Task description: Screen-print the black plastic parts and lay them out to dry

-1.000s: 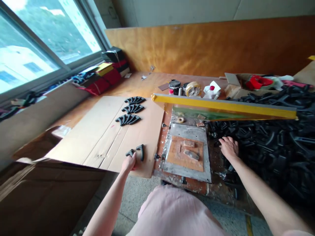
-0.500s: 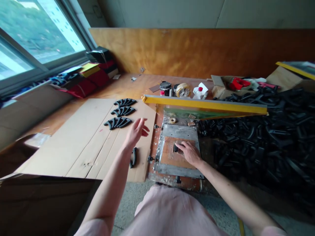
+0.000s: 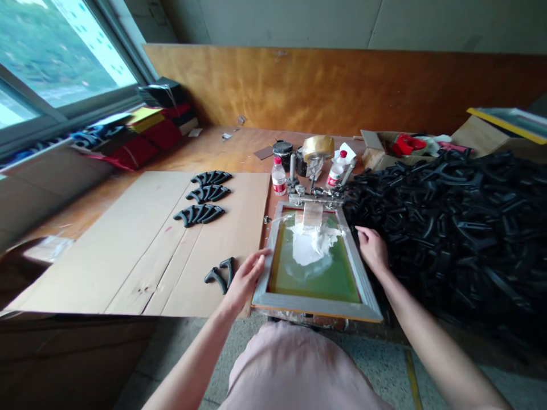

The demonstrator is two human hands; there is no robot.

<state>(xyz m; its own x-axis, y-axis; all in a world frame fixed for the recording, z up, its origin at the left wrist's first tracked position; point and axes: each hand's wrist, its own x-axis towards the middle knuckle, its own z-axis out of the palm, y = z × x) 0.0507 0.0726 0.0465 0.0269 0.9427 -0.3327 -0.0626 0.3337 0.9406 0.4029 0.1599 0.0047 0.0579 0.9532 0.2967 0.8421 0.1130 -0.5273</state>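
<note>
L hand [image 3: 245, 279]: open, fingers loosely spread, holding nothing, fingertips against L rail of silk-screen frame [image 3: 317, 311]. R hand [image 3: 371, 249]: also open and empty, fingertips at R rail. Neither appears to clasp the frame; both seem to steady it.

Just changed: frame swung down from raised pos., now lying flat at near table edge, btw cardboard sheet [image 3: 128, 245] and heap of black curved handles [image 3: 448, 239]. Hinge clamps [image 3: 316, 191] at far rail. Green mesh [image 3: 314, 282] faces up, w/ white ink [image 3: 310, 245] smeared over upper half, thickest near far rail. Black handle left on bed a moment ago now covered by frame; not visible, position under mesh cannot be confirmed.

On cardboard: 3 rows of black handles [image 3: 199, 214] toward far end; 2 more black handles [image 3: 220, 273] just beside L hand, not touching it (approx.).

Containers, far side of frame: black ink tin [image 3: 282, 154], lid on, contents hidden; small plastic bottle [image 3: 278, 177], red cap and label, contents unclear; white-capped bottle [image 3: 336, 175], contents unclear; packing tape roll [image 3: 317, 147] near them. Rear R: open cardboard box [image 3: 376, 151] holding red object [image 3: 404, 145] and pale material, partly hidden. Nothing seen in any hand besides bare skin.
</note>
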